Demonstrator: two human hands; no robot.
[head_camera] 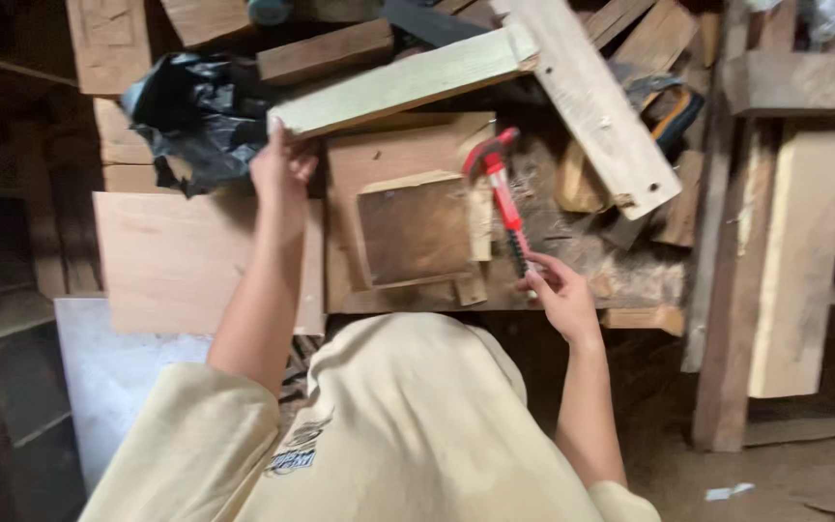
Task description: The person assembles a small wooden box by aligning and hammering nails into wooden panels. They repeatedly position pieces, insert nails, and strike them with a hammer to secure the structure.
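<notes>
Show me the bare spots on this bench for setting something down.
Bare room: the flat plywood sheet below the black bag, beside the left hand. Crowded: around the square panel, red hammer in the right hand, and stacked planks beyond.

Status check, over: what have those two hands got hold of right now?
Left hand gripping end of pale wooden plank. Right hand holding red hammer by its handle. Black plastic bag beside left hand.

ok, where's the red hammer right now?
Head view, right of centre: the red hammer is held by its handle end in the right hand, head pointing away over the workbench, beside the square board.
</notes>
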